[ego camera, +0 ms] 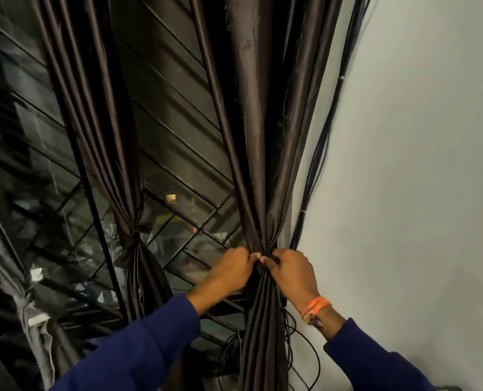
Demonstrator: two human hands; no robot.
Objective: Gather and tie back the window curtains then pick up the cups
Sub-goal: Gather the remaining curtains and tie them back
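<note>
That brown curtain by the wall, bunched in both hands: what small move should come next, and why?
Probably pull the tie snug. The left hand and right hand both pinch the gathered curtain at its narrow waist, and no finished knot shows there, whereas the other curtain already hangs tied.

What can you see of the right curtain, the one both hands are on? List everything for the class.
The right curtain is dark brown with a satin-like sheen, hanging in long vertical folds beside the white wall. It is gathered into a narrow waist, where the left hand and right hand pinch it from either side. Below the grip it falls straight. Black cables run along its right edge.
</note>
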